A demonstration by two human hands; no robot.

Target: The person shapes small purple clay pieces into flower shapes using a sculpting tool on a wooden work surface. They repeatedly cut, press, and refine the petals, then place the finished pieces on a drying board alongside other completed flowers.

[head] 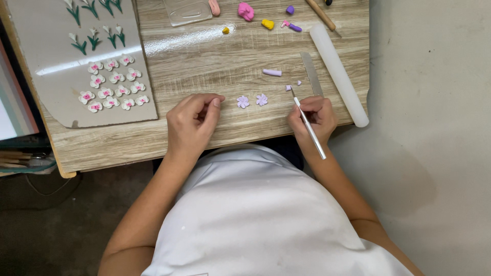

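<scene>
A: What do the hands hold, and where?

B: I see the right hand (313, 118) closed around a thin metal modelling tool (308, 125), gripped like a pen. Its tip points up and left toward a small lilac clay bit (288, 88) on the bench (204, 66). The left hand (192, 122) rests on the bench with its fingers curled in, thumb and forefinger pressed together; whether anything sits between them I cannot tell.

A: What lies between the two hands?

B: Two lilac clay flowers (252, 100), side by side, just apart from each other, near the front edge of the bench. Above them lies one short lilac clay roll (272, 72).

A: Is anything held in a container?

B: I see no bowl or box. The nearest to one is a grey sheet (51, 41) at the left of the bench. It carries twelve white flowers with pink centres (111, 85), set in loose rows, and above them white buds on green stems (94, 38), at least eight of which show before the frame cuts them off.

A: And further out?

B: One flat metal blade (311, 72) lies just beside a white translucent roller (338, 71) at the right. Along the far edge I count one pink clay lump (246, 10), two yellow clay pieces (267, 23), two purple clay pieces (292, 25), one clear plastic sheet (187, 11) and one wooden stick (321, 14).
</scene>
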